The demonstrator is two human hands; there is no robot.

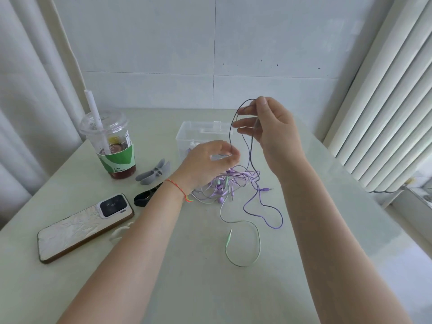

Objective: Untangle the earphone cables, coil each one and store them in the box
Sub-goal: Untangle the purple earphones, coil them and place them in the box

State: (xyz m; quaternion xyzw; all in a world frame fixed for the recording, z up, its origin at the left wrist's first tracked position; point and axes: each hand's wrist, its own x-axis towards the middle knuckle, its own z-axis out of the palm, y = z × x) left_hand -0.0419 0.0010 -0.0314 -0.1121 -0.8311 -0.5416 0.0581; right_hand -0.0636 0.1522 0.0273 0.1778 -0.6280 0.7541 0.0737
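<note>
1. Earphone cables (236, 183) are seen heaped in a lilac and pale-green tangle near the middle of the table (327, 206), just in front of the clear plastic box (187, 134), which stands toward the far edge.
2. One purple cable (251, 150) is lifted out of the heap in a tall loop; its lower run trails toward the near edge, and a purple plug (266, 189) lies beside the heap.
3. The loop's top is pinched between thumb and fingertips of the right hand (272, 127), the other fingers loosely spread.
4. Lower down, the same strand appears to be pinched by the curled fingers of the left hand (210, 160); the exact contact is blurred.
5. A green cable (258, 232) curls toward the near edge, ending in a green plug (229, 237).
6. The cables are judged light, limp and thin, prone to snagging; hold is best taken near a plug, and strands eased rather than pulled hard.
7. A lidded drink cup (114, 146) with a straw, a grey clip (153, 173) and a phone (86, 226) lie toward the left edge.
</note>
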